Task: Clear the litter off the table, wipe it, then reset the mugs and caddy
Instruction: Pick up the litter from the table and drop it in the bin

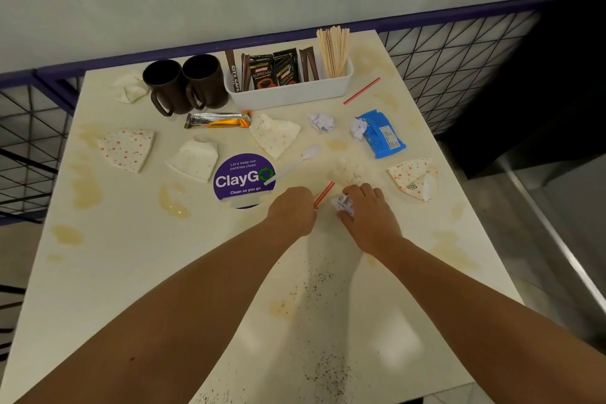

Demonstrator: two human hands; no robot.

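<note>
My left hand (292, 208) pinches the near end of a red striped straw (324, 194) lying on the stained white table (131, 272). My right hand (367, 213) grips a crumpled paper ball (343, 204). Just beyond lies a wad of tissue (346, 171) and a white plastic spoon (295, 162). Flattened dotted paper cups (126, 148) (414, 177) (274, 134) (195, 159), a blue wrapper (382, 134), a foil sachet (218, 120), two more paper balls (322, 122) (358, 128) and a second straw (361, 91) are scattered about. Two dark mugs (165, 85) (205, 79) and the white caddy (288, 93) stand at the back.
A round purple ClayGo sign (244, 179) sits mid-table. Brown spills and dark crumbs (323, 367) mark the surface. A crumpled napkin (131, 88) lies left of the mugs. A purple wire railing (459, 52) runs behind and beside the table; the floor drops off at right.
</note>
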